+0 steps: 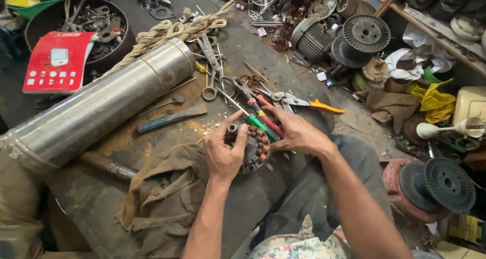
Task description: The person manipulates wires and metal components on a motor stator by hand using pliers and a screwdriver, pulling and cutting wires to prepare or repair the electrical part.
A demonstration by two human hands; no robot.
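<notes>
At left of the frame, the long steel cylinder (101, 104) looks smooth and dully glossy, beside a rough, fibrous twisted tan rope (177, 30). The crumpled brown cloth (162, 198) at lower centre is matt and coarse, and the dark workbench (253, 198) looks grimy and rust-stained.

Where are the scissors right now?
The scissors lie on the bench just above the hands, right of the steel cylinder and left of the orange-handled snips.
</notes>
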